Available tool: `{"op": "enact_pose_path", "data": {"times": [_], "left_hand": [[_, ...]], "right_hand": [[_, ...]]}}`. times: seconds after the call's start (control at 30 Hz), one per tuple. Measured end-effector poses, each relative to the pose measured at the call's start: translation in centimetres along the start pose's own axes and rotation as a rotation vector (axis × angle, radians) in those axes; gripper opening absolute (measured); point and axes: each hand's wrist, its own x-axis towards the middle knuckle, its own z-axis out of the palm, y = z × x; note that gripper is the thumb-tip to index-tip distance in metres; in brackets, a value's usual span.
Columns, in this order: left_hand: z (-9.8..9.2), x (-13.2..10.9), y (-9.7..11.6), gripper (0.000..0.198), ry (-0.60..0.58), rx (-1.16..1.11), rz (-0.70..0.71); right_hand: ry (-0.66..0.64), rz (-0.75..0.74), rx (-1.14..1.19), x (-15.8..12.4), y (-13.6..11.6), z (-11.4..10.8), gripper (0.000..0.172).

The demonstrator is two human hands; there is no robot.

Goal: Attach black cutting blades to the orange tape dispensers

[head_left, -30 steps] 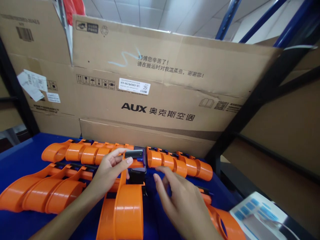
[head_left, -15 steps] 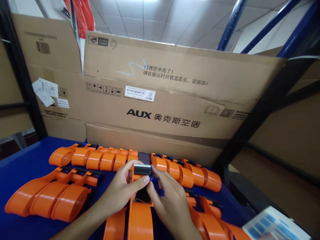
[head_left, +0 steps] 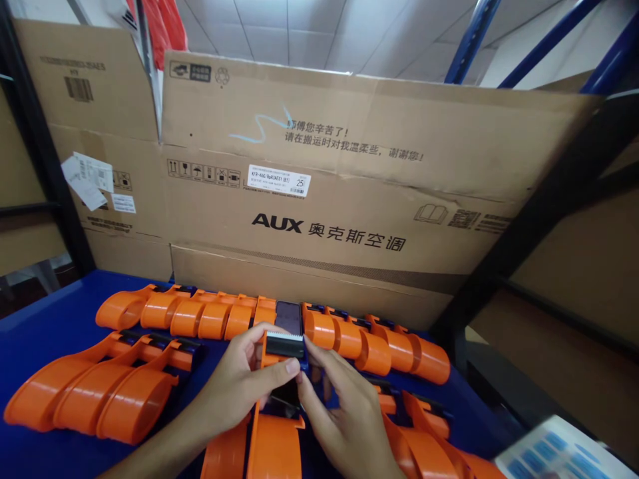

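Observation:
Both hands hold an orange packing-tape dispenser [head_left: 275, 444] at the front middle of the blue surface. Its head faces up, with a pale serrated blade [head_left: 284, 336] above a black strip [head_left: 284, 347]. My left hand [head_left: 232, 379] grips the head from the left, thumb lying across its front under the black strip. From the right, my right hand [head_left: 344, 402] pinches the blue part [head_left: 304, 362] at the head's edge. Fingers behind the head are partly hidden. Another orange dispenser [head_left: 225, 452] lies just left of the held one.
Several orange dispensers [head_left: 187, 319] stand in a row along the back, with a dark phone-like slab [head_left: 289, 317] among them. More lie front left [head_left: 134, 402] and front right [head_left: 424, 452]. Cardboard [head_left: 329, 199] walls the back. A printed sheet [head_left: 554, 452] sits at lower right.
The view has shifted slightly. Both hands keep their grip on the tape dispenser, and its head is tipped a little, showing more of the black strip.

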Motion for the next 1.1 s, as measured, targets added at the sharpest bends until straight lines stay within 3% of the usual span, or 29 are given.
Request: {"op": "enact_pose_path", "data": {"times": [0.17,0.47,0.9,1.1], "left_hand": [[-0.2,0.0,-0.4,0.03,0.057,-0.032,-0.058],[-0.3,0.1,-0.6,0.031,0.049,-0.015,-0.081],[-0.4,0.0,-0.4,0.035,0.063,-0.02,-0.074],[-0.5,-0.1,-0.4,0.032,-0.012,0.024,-0.058]], "right_hand": [[-0.013,-0.066,-0.018,0.0,-0.1,0.0,0.045],[0.049,-0.181,-0.244,-0.5,0.5,1.0,0.048],[0.051,-0.15,-0.15,-0.4,0.0,0.6,0.041],[0.128,-0.176,-0.171,-0.7,0.0,1.3,0.041]]}}
